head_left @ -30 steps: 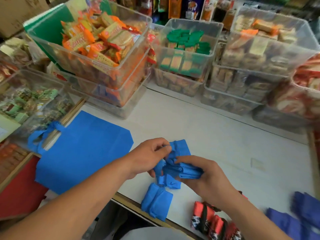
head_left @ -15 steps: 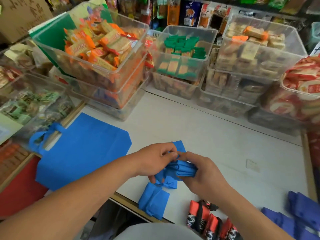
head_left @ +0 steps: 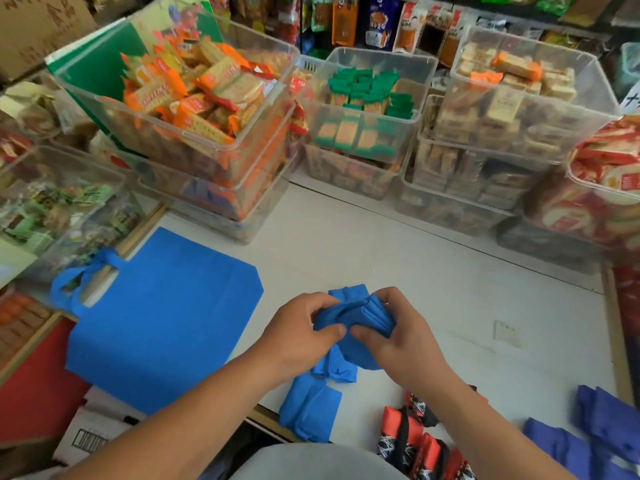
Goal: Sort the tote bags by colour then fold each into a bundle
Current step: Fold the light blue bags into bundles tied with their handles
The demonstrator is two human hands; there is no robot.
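- left hand (head_left: pixel 300 329) and right hand (head_left: pixel 398 336) both have fingers curled round a half-folded blue tote bag (head_left: pixel 360 311), held just above the near middle of the white table (head_left: pixel 433 289).
- a finished blue bundle (head_left: pixel 309 408) lies at the near edge, below the hands.
- a flat blue tote (head_left: pixel 162 317) lies to the left.
- red-and-black bundles (head_left: pixel 412 434) and purple bags (head_left: pixel 595 434) sit near right.

— Can you read any writing here?
— Almost none. The cardboard box (head_left: pixel 41 26) beyond the worktop's far left corner has large printed characters, too blurred to read. The white carton (head_left: pixel 104 424) below its near left corner shows a barcode, digits unreadable.
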